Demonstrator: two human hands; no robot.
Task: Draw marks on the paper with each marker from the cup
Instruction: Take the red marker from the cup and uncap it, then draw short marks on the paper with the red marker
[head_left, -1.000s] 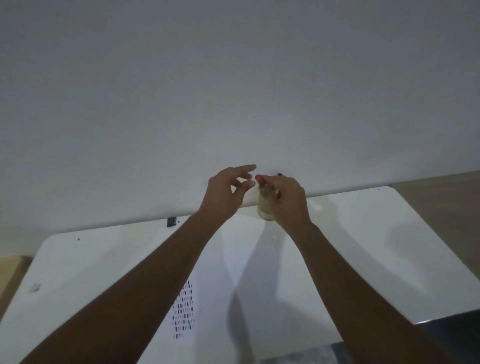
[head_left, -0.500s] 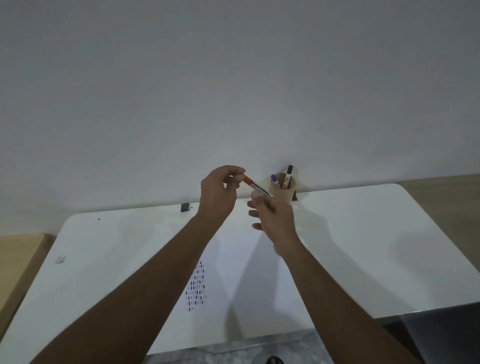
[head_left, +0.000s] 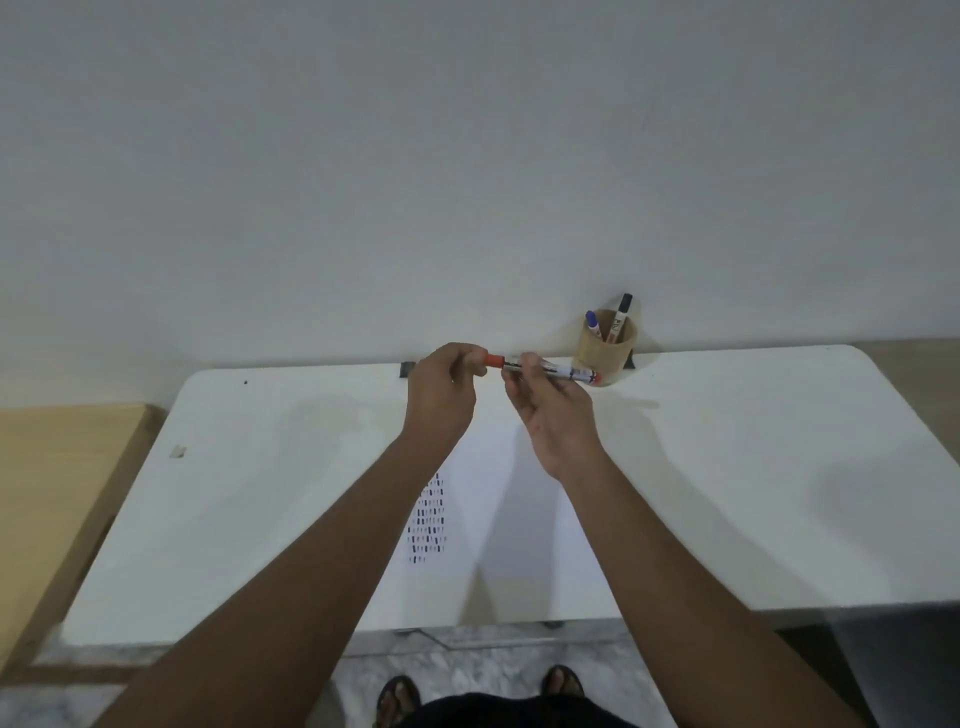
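Observation:
I hold a red marker (head_left: 556, 370) level above the white table (head_left: 753, 467), just left of the cup. My right hand (head_left: 553, 410) grips its white barrel. My left hand (head_left: 441, 395) pinches the red cap (head_left: 494, 359) at the marker's left end. A tan cup (head_left: 608, 349) stands at the table's far edge against the wall, holding a blue marker (head_left: 593, 325) and a black marker (head_left: 620, 316). A white paper (head_left: 524, 519) lies under my arms, with rows of short dark marks (head_left: 428, 519) near its left side.
A grey wall rises right behind the table. A wooden surface (head_left: 57, 493) adjoins the table on the left. A small dark object (head_left: 407, 368) sits at the far edge. My sandalled feet (head_left: 478, 693) stand on the marble floor below the near edge.
My right hand lifted the red marker out of the cup and brought it toward me and left. My left hand closed on its cap. The view has tilted downward.

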